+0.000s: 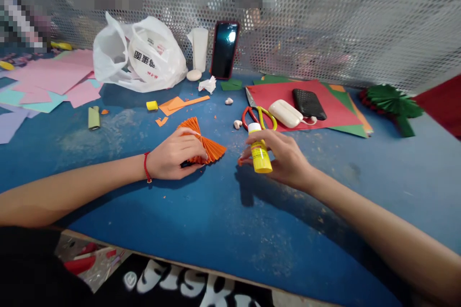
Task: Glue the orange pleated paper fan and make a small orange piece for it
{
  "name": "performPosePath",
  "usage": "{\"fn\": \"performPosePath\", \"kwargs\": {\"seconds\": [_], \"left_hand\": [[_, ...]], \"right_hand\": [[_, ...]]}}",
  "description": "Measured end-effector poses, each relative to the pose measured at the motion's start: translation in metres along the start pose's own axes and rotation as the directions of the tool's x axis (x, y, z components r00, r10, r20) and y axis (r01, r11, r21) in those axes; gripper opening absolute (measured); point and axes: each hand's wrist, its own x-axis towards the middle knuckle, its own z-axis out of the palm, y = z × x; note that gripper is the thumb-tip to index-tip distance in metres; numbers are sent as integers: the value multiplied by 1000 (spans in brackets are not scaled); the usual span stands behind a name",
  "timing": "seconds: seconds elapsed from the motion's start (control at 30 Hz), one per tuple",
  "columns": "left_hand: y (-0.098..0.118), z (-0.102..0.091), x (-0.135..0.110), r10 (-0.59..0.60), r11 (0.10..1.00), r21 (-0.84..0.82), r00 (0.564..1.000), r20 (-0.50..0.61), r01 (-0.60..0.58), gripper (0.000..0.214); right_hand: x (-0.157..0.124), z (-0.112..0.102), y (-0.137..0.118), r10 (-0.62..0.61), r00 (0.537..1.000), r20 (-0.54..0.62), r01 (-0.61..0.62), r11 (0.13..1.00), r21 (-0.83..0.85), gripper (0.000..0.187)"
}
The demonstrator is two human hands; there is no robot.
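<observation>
My left hand (178, 153) is closed over a pleated orange paper fan (212, 150), pinched at its middle so that the folds flare out on both sides. The fan rests on the blue table, and part of it is hidden under my fingers. In my right hand (286, 156) is a yellow glue stick (261, 156), held tilted above the table with its white end up. A small orange bit shows at my right fingertips. The yellow glue cap (151, 105) lies apart, beyond my left hand.
Red-and-yellow scissors (258, 116) lie just beyond my right hand. Behind them are a white case (286, 113) and a black wallet-like item (309, 104) on red paper (334, 100). A phone (225, 50) stands against the mesh, beside a white plastic bag (158, 57). Green pleated paper (391, 103) is at right.
</observation>
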Motion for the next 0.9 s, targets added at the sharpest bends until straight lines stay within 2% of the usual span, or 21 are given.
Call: {"fn": "performPosePath", "kwargs": {"seconds": [0.1, 0.2, 0.37, 0.57, 0.73, 0.9], "left_hand": [[-2, -3, 1, -43, 998, -43, 999, 26, 44, 18], [-3, -6, 1, -53, 995, -80, 998, 29, 56, 27], [5, -3, 2, 1, 996, -89, 998, 62, 5, 34], [21, 6, 6, -8, 1000, -16, 989, 147, 11, 37], [18, 8, 5, -14, 1000, 24, 989, 145, 10, 40], [17, 8, 3, -10, 999, 49, 990, 143, 3, 38]], "right_hand": [[-5, 13, -8, -27, 999, 23, 23, 989, 143, 43], [-9, 21, -10, -112, 993, 20, 108, 985, 137, 51], [-11, 23, -4, -177, 980, -87, 187, 974, 124, 53], [-12, 22, -2, -273, 962, 22, 270, 959, 85, 53], [-10, 22, -3, -264, 961, 86, 261, 964, 46, 53], [-9, 20, -4, -285, 955, 85, 283, 958, 33, 51]]}}
